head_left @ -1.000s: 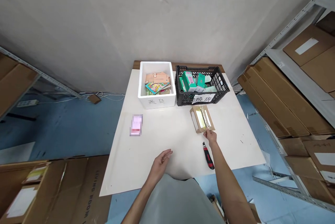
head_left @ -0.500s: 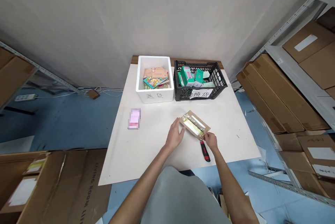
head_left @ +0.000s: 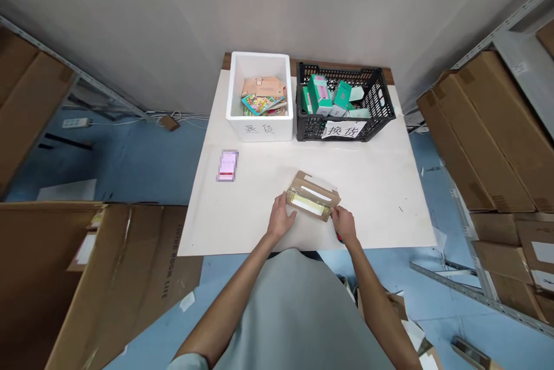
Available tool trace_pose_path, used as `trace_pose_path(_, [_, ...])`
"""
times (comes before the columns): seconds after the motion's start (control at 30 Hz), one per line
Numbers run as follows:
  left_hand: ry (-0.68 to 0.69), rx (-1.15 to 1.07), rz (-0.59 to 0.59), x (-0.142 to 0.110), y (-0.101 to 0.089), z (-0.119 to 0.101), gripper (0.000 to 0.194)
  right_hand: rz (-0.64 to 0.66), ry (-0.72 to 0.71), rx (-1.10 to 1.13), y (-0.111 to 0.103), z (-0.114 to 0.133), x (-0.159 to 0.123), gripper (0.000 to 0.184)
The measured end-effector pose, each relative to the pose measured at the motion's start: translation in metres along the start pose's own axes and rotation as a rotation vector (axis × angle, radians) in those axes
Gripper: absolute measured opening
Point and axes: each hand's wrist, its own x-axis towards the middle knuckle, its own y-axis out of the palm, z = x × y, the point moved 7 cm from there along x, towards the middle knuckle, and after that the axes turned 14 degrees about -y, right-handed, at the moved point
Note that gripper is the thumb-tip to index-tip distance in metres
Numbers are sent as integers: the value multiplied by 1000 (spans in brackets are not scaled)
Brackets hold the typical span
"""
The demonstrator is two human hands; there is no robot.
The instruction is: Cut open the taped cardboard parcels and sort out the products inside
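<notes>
A small cardboard box (head_left: 313, 195) with shiny tape and a pale yellow and white label sits near the front middle of the white table. My left hand (head_left: 280, 217) grips its left end, fingers against the side and thumb apart. At the lower right corner, my right hand (head_left: 343, 223) has its fingers closed on the cardboard. The box looks tilted, with a long side face toward me. A cutter with a red and black handle (head_left: 340, 238) shows only a small bit below my right hand; its blade is hidden.
A white foam box (head_left: 259, 129) with booklets stands at the table's back. Beside it is a black plastic crate (head_left: 375, 127) holding green and white boxes. A blurred pink item (head_left: 227, 165) lies at left. Large cartons (head_left: 142, 266) and loaded shelves flank the table.
The box has turned from lying flat to showing a side face. My right hand has shifted over the cutter, covering most of its handle. The camera view has tilted down.
</notes>
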Motion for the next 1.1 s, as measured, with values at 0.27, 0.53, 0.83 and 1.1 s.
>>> trace_pose_path(0.27, [65,62,-28,24,-11,-16,64,11,-23,27,-10,-1,14,35])
trace_pose_path(0.53, [-12,-25,-47,-29,-30,25,79,32,-39,119,4,-7,-10,43])
trace_pose_path(0.83, [-156,-182,111,-59,-11,83,87,17,-13,370,32,-39,-60,49])
trace_pose_path(1.1, [-263,-166,170,-51,-2,104,78,94,73,627,71,-56,-75,86])
